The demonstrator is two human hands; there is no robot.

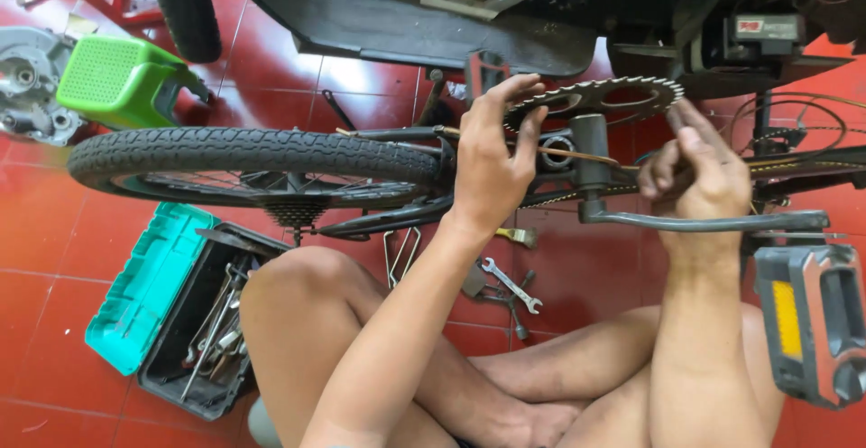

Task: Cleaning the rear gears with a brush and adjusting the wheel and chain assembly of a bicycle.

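Nearest, below the chainring, the person's bare knees and folded legs fill the bottom of the view, resting on the red tiled floor (54,240). Down-left of the chainring lies an open toolbox (194,322) with a teal lid, long metal tools inside. On the floor under the chainring, between the legs, lie several spanners (507,284). To the lower right of the chainring, a grey pedal (812,322) with a yellow reflector ends the crank arm (695,222), which runs back toward the chainring's centre.

The left hand (492,164) rises just left of the chainring (595,98), its fingers (532,132) spread loosely and touching the toothed rim, not clenched on it. The right hand (708,173) sits just right of the chainring, above the crank arm; its fingers are curled, the upper ones reaching to the teeth, but whether they pinch anything cannot be told.

Left of the chainring is the bicycle's rear wheel (253,164), tyre and sprocket cluster showing. Farther left stands a green plastic stool (122,78). Beyond the chainring, dark parts of another vehicle hang overhead.
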